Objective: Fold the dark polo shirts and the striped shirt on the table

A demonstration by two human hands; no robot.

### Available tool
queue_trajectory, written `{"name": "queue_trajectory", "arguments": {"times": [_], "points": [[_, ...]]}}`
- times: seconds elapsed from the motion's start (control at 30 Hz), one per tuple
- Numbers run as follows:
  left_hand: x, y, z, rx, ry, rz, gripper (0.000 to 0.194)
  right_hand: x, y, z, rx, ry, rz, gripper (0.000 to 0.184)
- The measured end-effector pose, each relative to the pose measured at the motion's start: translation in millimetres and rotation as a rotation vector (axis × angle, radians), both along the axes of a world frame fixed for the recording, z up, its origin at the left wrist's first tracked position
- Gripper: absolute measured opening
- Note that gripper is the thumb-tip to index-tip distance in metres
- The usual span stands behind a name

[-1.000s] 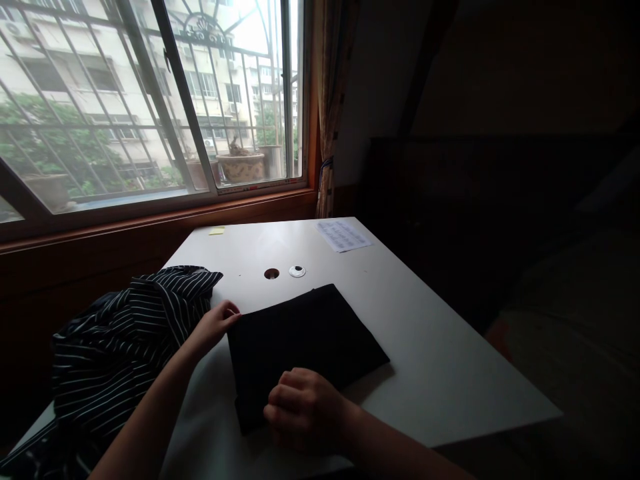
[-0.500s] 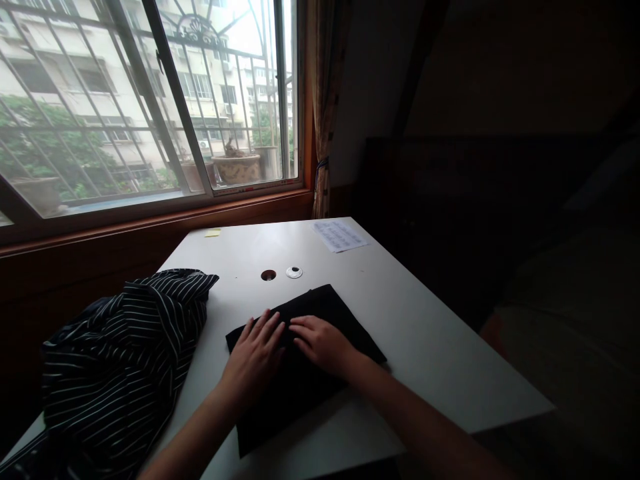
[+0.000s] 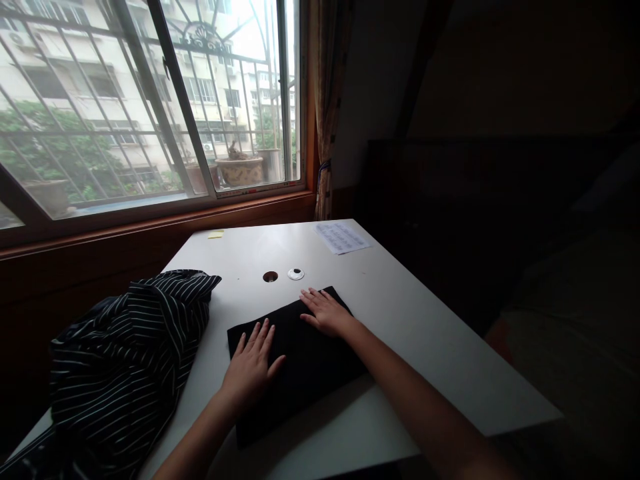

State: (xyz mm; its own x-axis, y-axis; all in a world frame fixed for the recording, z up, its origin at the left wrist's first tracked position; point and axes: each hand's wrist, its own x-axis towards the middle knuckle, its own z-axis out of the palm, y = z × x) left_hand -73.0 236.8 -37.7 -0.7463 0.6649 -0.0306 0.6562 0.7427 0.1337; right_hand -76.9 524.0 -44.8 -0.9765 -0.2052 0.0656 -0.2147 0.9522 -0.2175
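A black folded cloth [image 3: 300, 373], roughly rectangular, lies flat on the white table [image 3: 430, 360]. On its left part rests my left hand [image 3: 250, 367], palm down with the fingers spread and the thumb out to the right. My right hand [image 3: 324, 312] lies flat near the cloth's far right corner, its fingers stretched out to the left. Neither hand grips anything. The cloth beneath both palms is hidden.
A dark garment with white stripes [image 3: 135, 353] is heaped over the table's left edge. Beyond the cloth are a round hole [image 3: 271, 277] and a white round cover [image 3: 296, 274]. Printed papers [image 3: 343, 238] and a yellow note [image 3: 216, 235] lie by the far edge, below the window.
My right hand has slid away from the left one, toward the cloth's far right corner. My left hand's thumb has spread out, and the cloth's far edge looks straighter.
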Motion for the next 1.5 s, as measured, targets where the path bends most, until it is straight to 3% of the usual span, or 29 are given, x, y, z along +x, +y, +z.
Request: {"name": "queue_trajectory", "arguments": {"times": [0.33, 0.47, 0.63, 0.73, 0.83, 1.0, 1.17, 1.33, 1.5], "points": [[-11.4, -16.2, 1.9, 0.000, -0.070, 0.070, 0.076, -6.5, 32.4, -6.8, -0.031, -0.073, -0.311, 0.070], [-19.4, -21.2, 4.7, -0.035, -0.088, 0.086, 0.077, 18.5, 56.1, -20.7, -0.033, 0.002, -0.391, 0.069], [-48.6, -20.3, 5.9, -0.043, -0.123, 0.173, 0.073, 60.2, 75.9, -33.5, -0.039, 0.080, -0.386, 0.064], [-65.0, -11.1, 9.8, 0.007, -0.055, 0.193, 0.066, 79.2, 78.2, -33.5, -0.132, 0.169, -0.358, 0.058], [-70.8, 7.9, 18.5, 0.109, 0.011, 0.094, 0.055, 94.2, 76.5, -28.9, -0.294, 0.267, -0.361, 0.051], [-76.3, 47.0, 33.5, 0.282, -0.189, -0.064, 0.043, 119.6, 71.9, -20.5, -0.464, 0.288, -0.483, 0.043], [-98.3, 68.7, 34.7, 0.304, -0.350, -0.033, 0.053, 145.8, 66.1, -14.3, -0.514, 0.176, -0.601, 0.045], [-118.6, 72.7, 33.2, 0.299, -0.538, -0.006, 0.057, 157.7, 63.6, -4.7, -0.449, 0.044, -0.548, 0.030], [-127.2, 72.3, 36.1, 0.280, -0.643, 0.038, 0.047, 152.3, 80.1, -1.4, -0.630, -0.126, -0.507, 0.022]]}}
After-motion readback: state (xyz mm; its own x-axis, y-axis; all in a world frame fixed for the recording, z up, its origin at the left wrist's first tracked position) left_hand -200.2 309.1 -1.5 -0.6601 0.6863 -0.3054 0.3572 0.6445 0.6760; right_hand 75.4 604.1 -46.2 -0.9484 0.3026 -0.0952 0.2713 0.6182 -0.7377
